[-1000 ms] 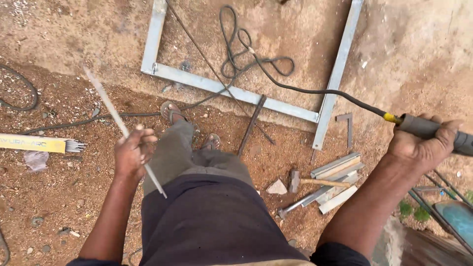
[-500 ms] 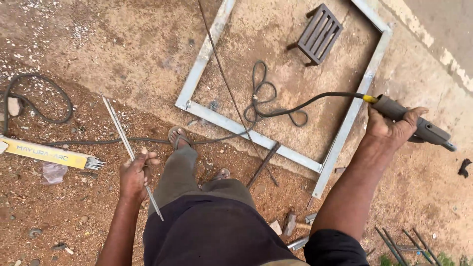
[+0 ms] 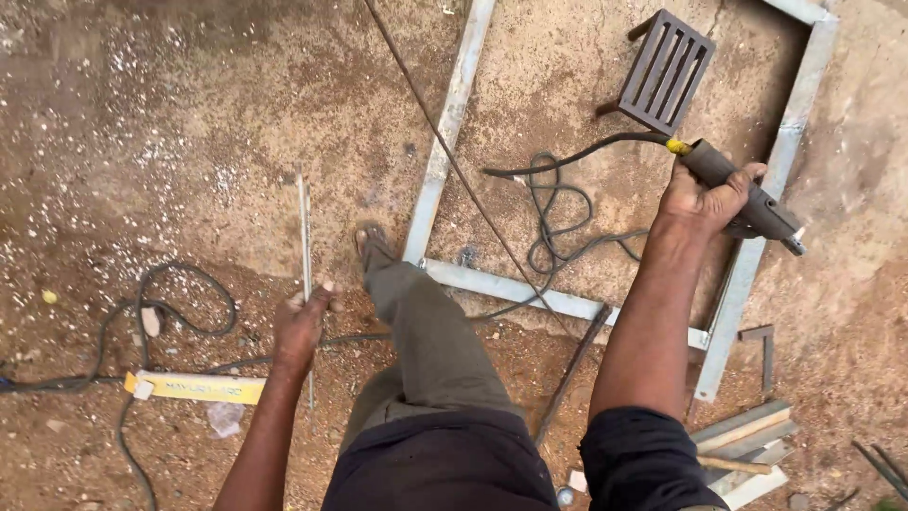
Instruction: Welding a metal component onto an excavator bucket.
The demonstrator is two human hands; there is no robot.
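Rods [image 3: 305, 246] in left hand [image 3: 303, 326], electrode holder [image 3: 742, 197] in right hand [image 3: 700, 203]

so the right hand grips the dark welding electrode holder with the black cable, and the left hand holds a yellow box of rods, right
Not quite. In the head view the left hand holds thin grey welding rods; the yellow box lies on the ground beside it. The right hand does grip the dark electrode holder with its black cable.
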